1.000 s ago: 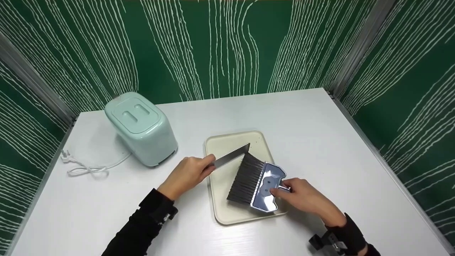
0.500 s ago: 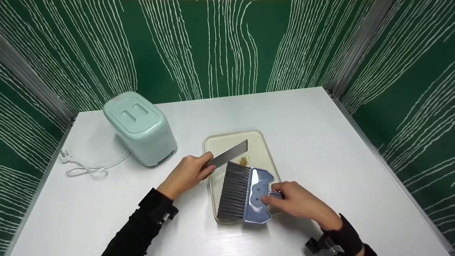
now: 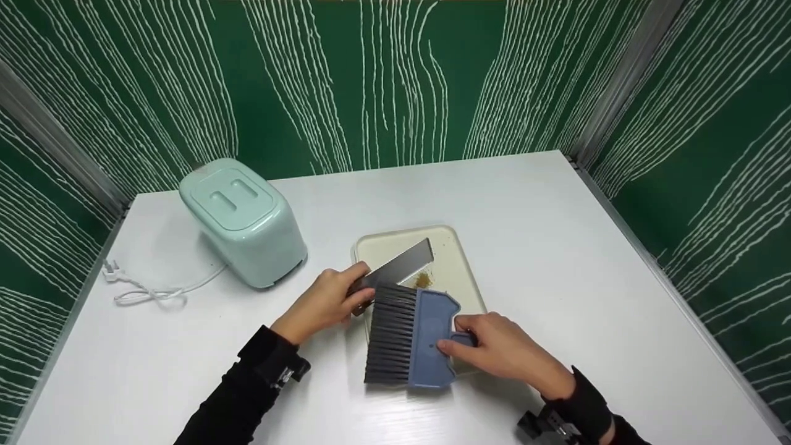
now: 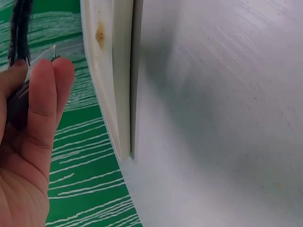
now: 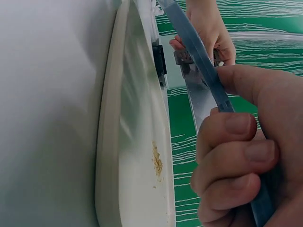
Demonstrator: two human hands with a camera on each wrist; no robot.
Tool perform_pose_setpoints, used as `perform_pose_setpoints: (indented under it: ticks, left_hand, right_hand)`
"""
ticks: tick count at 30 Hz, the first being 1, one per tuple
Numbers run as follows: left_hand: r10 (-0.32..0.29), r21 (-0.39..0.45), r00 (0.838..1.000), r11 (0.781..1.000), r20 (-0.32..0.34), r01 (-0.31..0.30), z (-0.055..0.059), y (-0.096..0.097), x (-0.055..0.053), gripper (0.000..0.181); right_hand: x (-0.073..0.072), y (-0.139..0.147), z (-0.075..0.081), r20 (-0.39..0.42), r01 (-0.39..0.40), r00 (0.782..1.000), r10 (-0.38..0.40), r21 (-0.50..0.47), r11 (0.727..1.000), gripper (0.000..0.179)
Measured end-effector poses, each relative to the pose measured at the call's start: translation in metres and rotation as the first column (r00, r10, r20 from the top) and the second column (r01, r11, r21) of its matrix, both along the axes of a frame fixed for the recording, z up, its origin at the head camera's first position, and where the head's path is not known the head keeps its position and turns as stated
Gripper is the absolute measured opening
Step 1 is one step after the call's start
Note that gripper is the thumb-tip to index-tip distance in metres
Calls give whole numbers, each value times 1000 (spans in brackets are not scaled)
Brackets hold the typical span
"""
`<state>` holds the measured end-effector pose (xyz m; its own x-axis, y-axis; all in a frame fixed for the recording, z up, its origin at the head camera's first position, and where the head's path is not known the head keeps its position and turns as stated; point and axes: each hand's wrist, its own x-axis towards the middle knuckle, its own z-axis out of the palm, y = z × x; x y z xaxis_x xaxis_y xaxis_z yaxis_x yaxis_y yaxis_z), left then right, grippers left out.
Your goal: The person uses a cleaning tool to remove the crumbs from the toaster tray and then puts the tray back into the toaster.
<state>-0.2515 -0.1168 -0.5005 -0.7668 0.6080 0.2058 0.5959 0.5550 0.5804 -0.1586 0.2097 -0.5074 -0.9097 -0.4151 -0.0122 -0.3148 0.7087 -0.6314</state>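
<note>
My left hand (image 3: 324,303) grips a flat metal scraper (image 3: 405,262), its blade slanting over the cream tray (image 3: 465,284). Beside the blade, a small heap of brown crumbs (image 3: 422,280) lies in the tray. My right hand (image 3: 494,346) pinches the short handle of a blue hand brush (image 3: 432,340), thumb on its flat face. The dark bristles (image 3: 390,337) point left and hide the tray's near part. In the right wrist view the brush (image 5: 194,42) appears edge-on, apart from the tray. Only a sliver of the scraper shows in the left wrist view, near the fingertips (image 4: 42,71).
A mint-green toaster (image 3: 244,222) with a lidded top stands left of the tray. Its white cord (image 3: 167,293) and plug lie coiled on the white table (image 3: 556,247). Green walls (image 3: 426,74) with white lines close in the back and sides.
The brush has drawn back left and toward the near edge, away from the scraper's tip, uncovering the crumb heap. The scraper's blade has turned flatter to view; the left hand has barely moved.
</note>
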Motion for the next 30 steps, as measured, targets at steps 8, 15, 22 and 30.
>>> perform_pose_setpoints:
  ticks: [8, 15, 22, 30]
  left_hand:
    - [-27, 45, 995, 999, 95, 23, 4, 1, 2, 22]
    - [-11, 43, 999, 999, 43, 9, 5, 0, 2, 21]
    - [-27, 21, 998, 999, -56, 29, 4, -1, 3, 17]
    - [-51, -70, 925, 997, -377, 26, 2, 2, 5, 18]
  right_hand:
    - [-7, 3, -6, -30, 100, 995, -98, 76, 992, 48]
    - [-12, 12, -10, -29, 195, 981, -193, 122, 973, 48]
    - [-15, 22, -8, -7, 241, 970, -242, 133, 961, 47]
    - [-17, 32, -2, 50, 281, 956, -288, 108, 953, 48]
